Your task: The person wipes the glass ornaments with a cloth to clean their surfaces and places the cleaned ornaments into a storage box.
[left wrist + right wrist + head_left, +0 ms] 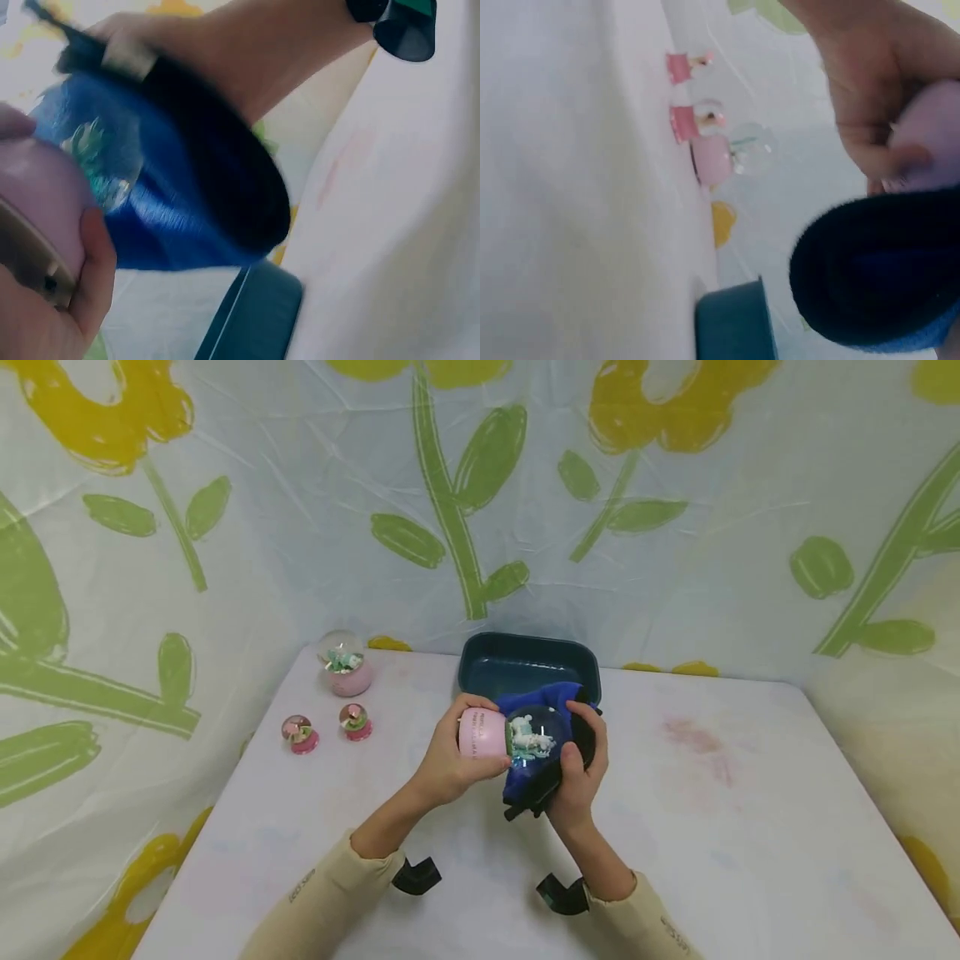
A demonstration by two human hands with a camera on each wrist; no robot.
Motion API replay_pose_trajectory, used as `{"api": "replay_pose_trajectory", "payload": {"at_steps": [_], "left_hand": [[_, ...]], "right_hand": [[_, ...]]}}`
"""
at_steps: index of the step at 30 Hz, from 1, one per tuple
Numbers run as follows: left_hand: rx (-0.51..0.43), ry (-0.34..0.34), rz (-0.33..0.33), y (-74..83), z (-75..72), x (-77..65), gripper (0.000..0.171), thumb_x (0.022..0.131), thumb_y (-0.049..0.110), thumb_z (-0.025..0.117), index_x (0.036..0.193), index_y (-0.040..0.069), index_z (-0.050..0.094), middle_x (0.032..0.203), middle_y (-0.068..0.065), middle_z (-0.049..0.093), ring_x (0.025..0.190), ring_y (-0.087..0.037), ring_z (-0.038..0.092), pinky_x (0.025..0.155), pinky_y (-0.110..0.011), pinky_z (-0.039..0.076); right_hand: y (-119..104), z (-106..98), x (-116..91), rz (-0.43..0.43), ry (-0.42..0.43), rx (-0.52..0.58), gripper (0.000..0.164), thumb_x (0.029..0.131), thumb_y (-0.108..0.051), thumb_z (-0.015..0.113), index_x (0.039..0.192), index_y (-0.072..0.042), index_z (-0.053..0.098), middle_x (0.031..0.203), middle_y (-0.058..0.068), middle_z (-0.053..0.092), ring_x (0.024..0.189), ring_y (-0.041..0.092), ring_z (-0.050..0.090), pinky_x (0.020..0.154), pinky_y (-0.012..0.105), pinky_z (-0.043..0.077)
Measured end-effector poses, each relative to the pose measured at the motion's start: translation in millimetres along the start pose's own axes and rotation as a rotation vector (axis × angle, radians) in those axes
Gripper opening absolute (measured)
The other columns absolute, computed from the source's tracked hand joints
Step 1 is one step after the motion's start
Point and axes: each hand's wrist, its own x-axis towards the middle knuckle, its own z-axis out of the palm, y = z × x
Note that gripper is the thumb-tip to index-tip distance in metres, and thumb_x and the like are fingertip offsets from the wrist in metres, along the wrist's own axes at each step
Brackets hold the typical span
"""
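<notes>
In the head view my left hand (441, 758) grips the pink base of a snow globe (483, 735), which lies on its side above the table. White and mint figures show inside its glass ball, which points right. My right hand (583, 781) holds a blue cloth piece with a black band (551, 695) around the far side of the glass, thumb on the front. The left wrist view shows the blue cloth (169, 236) behind the glass ball and the pink base (41, 176) in my left fingers. In the right wrist view the cloth's black band (806, 281) forms a hollow opening.
A dark teal tray (528, 670) stands behind my hands, near the table's back edge. At the left are a larger pink-based snow globe (348, 677) and two small ones, a left one (303, 739) and a right one (356, 725). Flower-printed sheets hang around the white table (712, 827).
</notes>
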Motion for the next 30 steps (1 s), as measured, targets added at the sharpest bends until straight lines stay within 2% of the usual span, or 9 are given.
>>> {"api": "replay_pose_trajectory", "payload": {"at_steps": [3, 7, 12, 17, 21, 24, 26, 28, 30], "left_hand": [[0.007, 0.052, -0.019, 0.8, 8.4, -1.5, 0.061, 0.072, 0.001, 0.075, 0.124, 0.000, 0.043, 0.113, -0.015, 0.049, 0.091, -0.030, 0.052, 0.064, -0.040, 0.057], [0.040, 0.096, -0.043, 3.9, 15.5, -3.3, 0.061, 0.073, 0.004, 0.076, 0.124, 0.002, 0.043, 0.112, -0.014, 0.050, 0.093, -0.031, 0.052, 0.064, -0.040, 0.056], [0.115, 0.101, -0.058, 17.8, 18.9, -3.9, 0.060, 0.072, 0.003, 0.079, 0.122, 0.004, 0.045, 0.109, -0.012, 0.052, 0.085, -0.027, 0.055, 0.059, -0.037, 0.055], [0.270, 0.040, -0.068, 23.9, 14.1, 0.7, 0.063, 0.070, 0.010, 0.082, 0.121, 0.010, 0.046, 0.105, -0.007, 0.054, 0.081, -0.025, 0.057, 0.057, -0.034, 0.055], [0.445, -0.026, -0.137, 35.1, 8.8, 6.2, 0.063, 0.069, 0.017, 0.083, 0.119, 0.012, 0.046, 0.100, -0.002, 0.054, 0.079, -0.020, 0.057, 0.057, -0.030, 0.054], [0.588, -0.089, -0.183, 42.5, 4.8, 11.2, 0.062, 0.067, 0.024, 0.082, 0.118, 0.016, 0.048, 0.098, 0.002, 0.054, 0.076, -0.016, 0.057, 0.055, -0.029, 0.052], [0.650, -0.145, -0.200, 45.6, 1.8, 15.4, 0.061, 0.066, 0.027, 0.081, 0.117, 0.020, 0.048, 0.098, 0.004, 0.054, 0.075, -0.015, 0.057, 0.054, -0.029, 0.052], [0.662, -0.209, -0.213, 46.5, -2.4, 19.0, 0.059, 0.066, 0.029, 0.081, 0.115, 0.021, 0.049, 0.099, 0.004, 0.054, 0.075, -0.015, 0.058, 0.055, -0.029, 0.052], [0.616, -0.279, -0.228, 44.5, -8.0, 21.4, 0.057, 0.068, 0.027, 0.081, 0.114, 0.022, 0.048, 0.101, 0.003, 0.054, 0.078, -0.016, 0.059, 0.058, -0.030, 0.053]], "right_hand": [[4.6, 7.9, -2.5, -0.109, 0.080, -0.052, 0.046, 0.087, -0.014, 0.045, 0.128, 0.006, 0.046, 0.129, 0.019, 0.046, 0.114, 0.033, 0.045, 0.091, 0.034, 0.046], [9.0, 11.8, -4.7, -0.205, 0.114, -0.112, 0.047, 0.086, -0.012, 0.046, 0.128, 0.008, 0.041, 0.130, 0.022, 0.045, 0.112, 0.036, 0.048, 0.090, 0.034, 0.049], [8.6, 7.0, -4.6, -0.276, 0.075, -0.171, 0.047, 0.083, -0.010, 0.048, 0.124, 0.011, 0.042, 0.125, 0.027, 0.047, 0.107, 0.035, 0.051, 0.086, 0.032, 0.051], [-15.0, 12.2, 1.2, -0.331, 0.004, -0.337, 0.043, 0.078, -0.011, 0.051, 0.115, 0.012, 0.048, 0.112, 0.035, 0.049, 0.103, 0.029, 0.051, 0.084, 0.028, 0.050], [-17.5, 6.4, 4.3, -0.374, -0.102, -0.448, 0.042, 0.082, -0.022, 0.057, 0.110, 0.009, 0.055, 0.114, 0.035, 0.052, 0.107, 0.030, 0.052, 0.089, 0.026, 0.049], [-10.1, -5.5, 5.4, -0.379, -0.222, -0.517, 0.047, 0.087, -0.035, 0.059, 0.112, 0.005, 0.059, 0.124, 0.031, 0.052, 0.111, 0.034, 0.054, 0.092, 0.027, 0.048], [-6.9, -13.1, 7.2, -0.369, -0.315, -0.574, 0.050, 0.089, -0.043, 0.058, 0.114, 0.000, 0.062, 0.128, 0.025, 0.053, 0.113, 0.035, 0.054, 0.092, 0.031, 0.049], [-6.9, -18.5, 9.8, -0.354, -0.419, -0.620, 0.048, 0.090, -0.045, 0.056, 0.116, -0.005, 0.063, 0.131, 0.020, 0.053, 0.115, 0.034, 0.054, 0.089, 0.038, 0.051], [-8.7, -21.9, 13.0, -0.339, -0.519, -0.640, 0.047, 0.090, -0.046, 0.055, 0.118, -0.009, 0.064, 0.132, 0.016, 0.054, 0.115, 0.033, 0.055, 0.086, 0.045, 0.052]]}}
